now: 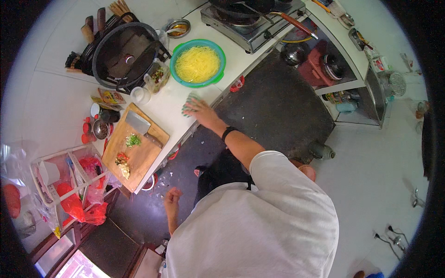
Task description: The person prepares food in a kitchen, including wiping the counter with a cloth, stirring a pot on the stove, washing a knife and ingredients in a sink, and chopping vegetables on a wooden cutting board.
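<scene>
My right hand [201, 110] presses on a green-and-white checked cloth [190, 105] on the white countertop [174, 104]. Just beyond it sits a green plastic colander with a blue basin [172, 62], full of yellow shredded potato [197, 65] in water. My left hand [172, 195] hangs low beside my body, off the counter; its fingers look loosely curled and blurred, with nothing visible in them. To the left of the cloth lies a wooden cutting board [146, 161]. A cleaver [138, 122], chopped green onion [133, 140], cut red chili [121, 158] and chopped garlic [123, 170] rest on it.
A gas stove [250, 38] carries a wok [240, 8] whose handle juts past the counter's edge. Along the wall are a large black pan [114, 55], a plastic cup [140, 95] and seasoning jars [101, 129]. A rack with red bags [71, 201] stands left.
</scene>
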A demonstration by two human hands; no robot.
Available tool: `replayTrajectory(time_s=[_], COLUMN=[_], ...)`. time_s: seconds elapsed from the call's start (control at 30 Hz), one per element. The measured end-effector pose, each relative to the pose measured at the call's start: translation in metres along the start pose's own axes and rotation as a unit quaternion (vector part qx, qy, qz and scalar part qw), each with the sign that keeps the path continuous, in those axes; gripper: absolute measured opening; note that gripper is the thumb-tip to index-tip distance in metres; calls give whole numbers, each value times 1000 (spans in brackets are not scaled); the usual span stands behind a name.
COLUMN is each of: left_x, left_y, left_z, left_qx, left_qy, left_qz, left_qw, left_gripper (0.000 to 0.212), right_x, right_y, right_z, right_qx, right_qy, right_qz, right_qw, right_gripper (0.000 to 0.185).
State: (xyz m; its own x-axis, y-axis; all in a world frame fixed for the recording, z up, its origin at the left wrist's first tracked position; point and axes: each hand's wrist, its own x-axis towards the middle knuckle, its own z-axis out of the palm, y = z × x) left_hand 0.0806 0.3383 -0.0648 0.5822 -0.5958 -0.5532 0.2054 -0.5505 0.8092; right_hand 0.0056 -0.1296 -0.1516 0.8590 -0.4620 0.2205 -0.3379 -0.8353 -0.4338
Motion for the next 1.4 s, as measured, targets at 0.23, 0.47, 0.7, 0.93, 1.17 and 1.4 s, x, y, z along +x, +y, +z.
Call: replayTrajectory(time_s=[0.23, 0.47, 0.7, 0.93, 1.17, 1.4], left_x=[1, -10, -20, -53, -36, 64], left_y=[41, 71, 66, 47, 12, 12], left_z=[68, 93, 83, 46, -14, -119], left_qx=[-47, 42, 151, 158, 222, 84], left_qy=[6, 65, 78, 248, 406, 438], left_qz=[13, -13, -40, -44, -19, 21], left_qw=[999, 997, 985, 955, 886, 895], left_gripper=[23, 27, 30, 28, 18, 18], right_x=[-3, -5, 80, 30, -86, 8], right_y=[135, 238, 307, 222, 45, -143], right_z=[-78, -99, -120, -109, -59, -27], right_qx=[-74, -81, -56, -27, 149, 227], right_qy=[36, 113, 28, 219, -22, -183], right_qz=[-2, 55, 87, 118, 34, -33], right_qw=[997, 989, 994, 968, 988, 956], right_gripper=[45, 50, 52, 36, 26, 30])
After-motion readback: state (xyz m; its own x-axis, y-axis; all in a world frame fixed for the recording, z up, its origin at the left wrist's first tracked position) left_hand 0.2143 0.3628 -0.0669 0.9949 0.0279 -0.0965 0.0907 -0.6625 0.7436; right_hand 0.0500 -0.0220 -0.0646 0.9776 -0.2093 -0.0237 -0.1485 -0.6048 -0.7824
